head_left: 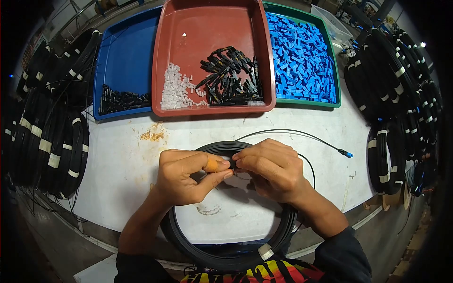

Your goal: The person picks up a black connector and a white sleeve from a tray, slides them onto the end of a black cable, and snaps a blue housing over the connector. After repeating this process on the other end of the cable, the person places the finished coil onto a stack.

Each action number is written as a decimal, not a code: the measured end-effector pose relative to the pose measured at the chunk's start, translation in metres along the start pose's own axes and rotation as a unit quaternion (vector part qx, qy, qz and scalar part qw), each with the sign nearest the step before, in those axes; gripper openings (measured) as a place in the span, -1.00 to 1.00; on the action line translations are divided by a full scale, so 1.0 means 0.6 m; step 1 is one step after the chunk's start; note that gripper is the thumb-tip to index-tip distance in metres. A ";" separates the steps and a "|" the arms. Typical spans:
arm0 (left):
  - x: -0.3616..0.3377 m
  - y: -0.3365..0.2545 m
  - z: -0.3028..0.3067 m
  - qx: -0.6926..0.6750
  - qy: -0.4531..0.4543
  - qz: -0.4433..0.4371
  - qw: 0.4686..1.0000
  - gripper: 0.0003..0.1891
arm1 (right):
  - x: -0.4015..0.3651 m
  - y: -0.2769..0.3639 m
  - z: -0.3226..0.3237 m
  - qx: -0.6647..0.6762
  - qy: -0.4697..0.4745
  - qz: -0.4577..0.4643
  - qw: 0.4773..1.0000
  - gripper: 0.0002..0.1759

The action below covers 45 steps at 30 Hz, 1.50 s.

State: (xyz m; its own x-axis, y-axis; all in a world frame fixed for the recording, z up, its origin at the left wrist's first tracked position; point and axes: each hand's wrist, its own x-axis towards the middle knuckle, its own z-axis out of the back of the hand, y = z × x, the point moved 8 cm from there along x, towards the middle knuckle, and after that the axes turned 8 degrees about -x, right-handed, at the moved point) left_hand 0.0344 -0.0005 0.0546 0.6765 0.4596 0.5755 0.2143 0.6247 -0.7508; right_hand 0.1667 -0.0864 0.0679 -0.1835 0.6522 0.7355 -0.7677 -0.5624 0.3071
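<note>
Coiled black cable (pixel 181 239) lies at the near edge of a white work table (pixel 118 141), ringed beneath a worker's two bare hands, in the head view. A pale band of tape (pixel 265 251) wraps its near right side.

The left hand (pixel 188 174) reaches in from the near left, forearm angled up over the coil, wrist nearly straight, back of the hand turned outward. Its thumb and index finger, the latter wrapped in orange tape (pixel 211 164), close tip to tip on a small dark piece (pixel 232 163) above the coil's far side. The right hand (pixel 271 165) meets it from the near right, knuckles up and fingers curled, with thumb and index clamped on the same piece, mostly hidden by the fingertips.

Right of the hands, a loose cable (pixel 292 133) arcs across the table to a blue-tipped connector (pixel 346 153). On the far side stand a blue tray (pixel 125 52) with black parts, a red tray (pixel 212 23) with white pieces (pixel 174 89) and black connectors (pixel 231 75), and a green tray (pixel 306 104) full of blue pieces (pixel 302 61). Taped coils (pixel 42 137) flank the table left and right.
</note>
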 end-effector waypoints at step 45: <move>0.006 -0.011 -0.010 -0.004 0.011 -0.029 1.000 -0.85 | -0.003 -0.005 0.004 0.045 0.005 -0.067 0.997 -0.68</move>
State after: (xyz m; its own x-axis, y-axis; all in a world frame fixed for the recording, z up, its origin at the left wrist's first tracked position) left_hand 0.0398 -0.0065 0.0595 0.6786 0.4088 0.6102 0.2585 0.6447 -0.7194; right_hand 0.1705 -0.0870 0.0669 -0.0894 0.7289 0.6787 -0.7277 -0.5130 0.4552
